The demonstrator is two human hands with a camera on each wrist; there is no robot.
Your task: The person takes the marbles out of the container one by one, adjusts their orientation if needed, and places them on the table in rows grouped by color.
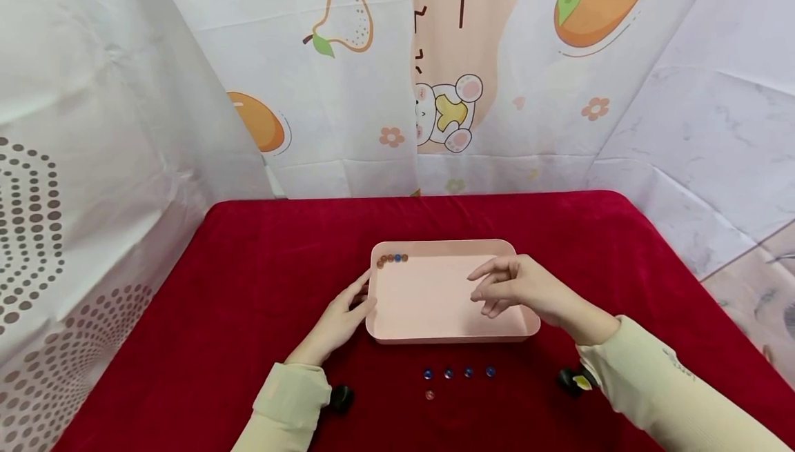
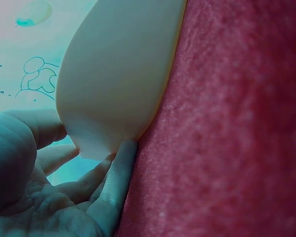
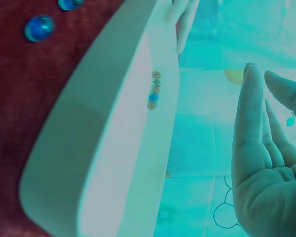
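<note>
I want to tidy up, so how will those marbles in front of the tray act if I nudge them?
The marbles look round and glossy, so they would probably roll, though the red cloth may slow them. Being small and smooth, they are likely slippery to pinch. The tray wall beside them would probably stop them.

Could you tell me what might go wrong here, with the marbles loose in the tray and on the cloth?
The left hand touches the side of the pink tray; a nudge could send the marbles in its far corner rolling. The right hand hovers open over the tray and may knock its rim when it comes back. The loose marbles on the red cloth lie close to both sleeves and could be swept off.
</note>
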